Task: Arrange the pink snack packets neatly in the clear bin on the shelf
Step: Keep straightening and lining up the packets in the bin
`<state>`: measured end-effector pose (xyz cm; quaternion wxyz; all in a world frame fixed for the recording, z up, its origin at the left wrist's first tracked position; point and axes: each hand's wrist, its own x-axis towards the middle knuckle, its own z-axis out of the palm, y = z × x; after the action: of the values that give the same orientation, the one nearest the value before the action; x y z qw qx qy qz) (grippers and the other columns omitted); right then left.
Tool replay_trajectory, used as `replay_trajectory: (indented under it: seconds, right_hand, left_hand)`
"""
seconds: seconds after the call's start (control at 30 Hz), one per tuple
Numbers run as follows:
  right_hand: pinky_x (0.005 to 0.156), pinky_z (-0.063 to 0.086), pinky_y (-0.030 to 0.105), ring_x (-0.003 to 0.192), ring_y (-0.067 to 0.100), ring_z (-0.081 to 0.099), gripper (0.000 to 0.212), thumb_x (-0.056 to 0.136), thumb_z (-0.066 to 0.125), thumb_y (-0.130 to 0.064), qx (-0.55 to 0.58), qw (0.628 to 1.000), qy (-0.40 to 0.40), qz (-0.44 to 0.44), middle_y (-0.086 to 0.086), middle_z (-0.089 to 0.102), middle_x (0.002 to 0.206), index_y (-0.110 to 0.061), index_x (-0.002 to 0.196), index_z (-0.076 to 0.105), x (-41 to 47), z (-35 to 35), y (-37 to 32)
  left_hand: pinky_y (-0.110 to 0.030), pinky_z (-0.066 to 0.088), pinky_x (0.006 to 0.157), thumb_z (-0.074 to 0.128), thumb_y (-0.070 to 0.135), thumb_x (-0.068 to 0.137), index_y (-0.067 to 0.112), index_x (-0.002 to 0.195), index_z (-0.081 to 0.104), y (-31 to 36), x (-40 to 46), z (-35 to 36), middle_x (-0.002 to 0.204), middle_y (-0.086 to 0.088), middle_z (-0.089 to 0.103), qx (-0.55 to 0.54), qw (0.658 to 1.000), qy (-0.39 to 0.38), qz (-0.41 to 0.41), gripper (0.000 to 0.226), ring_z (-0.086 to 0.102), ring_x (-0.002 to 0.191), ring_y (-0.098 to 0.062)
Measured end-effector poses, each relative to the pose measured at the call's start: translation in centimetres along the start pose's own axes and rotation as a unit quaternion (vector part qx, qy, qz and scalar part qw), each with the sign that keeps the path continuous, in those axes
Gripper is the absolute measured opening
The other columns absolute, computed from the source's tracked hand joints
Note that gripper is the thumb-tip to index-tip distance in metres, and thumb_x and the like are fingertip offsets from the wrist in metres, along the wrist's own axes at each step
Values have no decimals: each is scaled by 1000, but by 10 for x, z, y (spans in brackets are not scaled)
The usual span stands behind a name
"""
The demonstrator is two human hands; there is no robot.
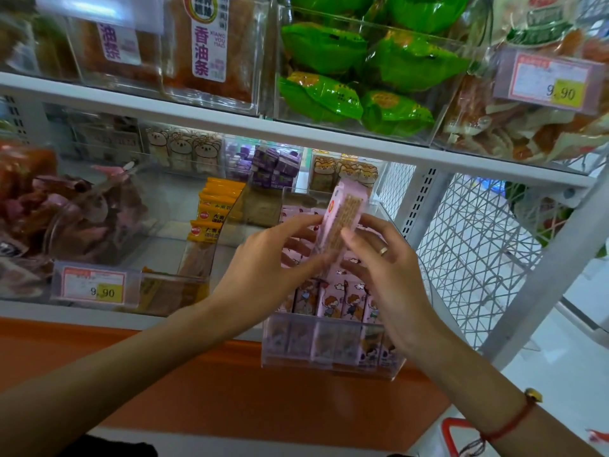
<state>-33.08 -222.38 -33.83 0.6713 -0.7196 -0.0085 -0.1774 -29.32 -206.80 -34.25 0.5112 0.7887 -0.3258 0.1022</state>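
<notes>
Both hands hold 1 long pink plastic-wrapped snack packet (344,215) upright above the clear plastic bin (333,361): the left hand (280,255) pinches its left edge, the right hand (384,262) its lower right. The placing step appears underway; next, lower it into a gap. About 5 pink packets (342,300) stand beneath the hands in the front row, more behind.

Both hands (333,255) around a pink packet (342,219) above the clear bin (333,364)
</notes>
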Motion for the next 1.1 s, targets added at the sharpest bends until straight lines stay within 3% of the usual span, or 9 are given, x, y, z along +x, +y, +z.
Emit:
replay_trajectory:
  seconds: [0.13,0.2,0.3,0.5,0.67,0.8,0.9,1.0,1.1]
  right_hand:
    - [80,54,32,88,14,71,44,78,64,-40,14,999,-2,36,0,74,97,-18,116,61,3,-3,-1]
    - [79,53,32,85,18,70,42,81,64,-40,15,998,1,63,3,73,92,-16,116,62,3,-3,1]
    - [78,52,33,83,18,69,40,83,65,-38,21,996,3,85,4,71,91,-16,117,62,5,-2,3]
    - [80,52,32,80,11,70,44,88,62,-34,22,998,-7,52,0,74,92,-25,129,51,5,-2,2]
    - [93,51,41,101,14,66,50,89,60,-27,-11,999,-44,-26,1,70,107,-32,136,43,5,-4,-1]
    - [96,50,47,110,16,62,44,86,66,-10,-46,992,-79,-87,0,67,114,-34,119,48,2,-8,-1]
    - [92,52,47,108,17,63,42,85,67,-6,-62,989,-88,-106,1,66,115,-34,112,50,1,-8,0]
    - [91,54,43,106,14,64,43,83,69,-14,-51,992,-72,-93,1,66,114,-35,114,48,0,-8,0]
    - [84,57,34,101,9,66,55,70,69,-47,-48,996,-49,-54,-3,64,117,-38,119,48,1,-6,-4]
  left_hand:
    - [-16,55,55,60,52,80,51,91,65,9,-2,4,88,15,71,-129,989,-39,-68,13,67,74,-4]
    - [-26,58,56,60,55,80,50,74,71,11,-2,6,85,1,71,-152,980,-45,-119,13,67,77,-16]
    - [-18,55,54,59,56,75,53,67,71,10,-1,6,82,7,74,-189,969,-56,-152,15,69,71,-5]
    - [-11,51,59,59,47,80,44,90,67,6,0,2,87,15,72,-187,975,-55,-105,14,68,73,-1]
    - [-12,52,78,61,24,90,29,124,60,3,3,-5,105,18,69,-82,996,-27,-28,34,64,95,4]
    - [-21,49,96,63,16,89,21,125,58,-1,4,-8,118,15,64,-53,998,-16,-13,36,58,111,4]
    - [-17,46,98,64,17,89,24,121,57,-4,5,-7,118,18,62,-35,999,-16,-7,34,56,112,6]
    - [-19,47,96,62,17,90,26,124,56,-5,5,-7,118,19,62,-19,1000,-12,-8,35,57,110,5]
    - [-20,49,87,66,23,87,29,124,57,-5,4,-7,113,20,62,29,999,28,3,39,57,104,3]
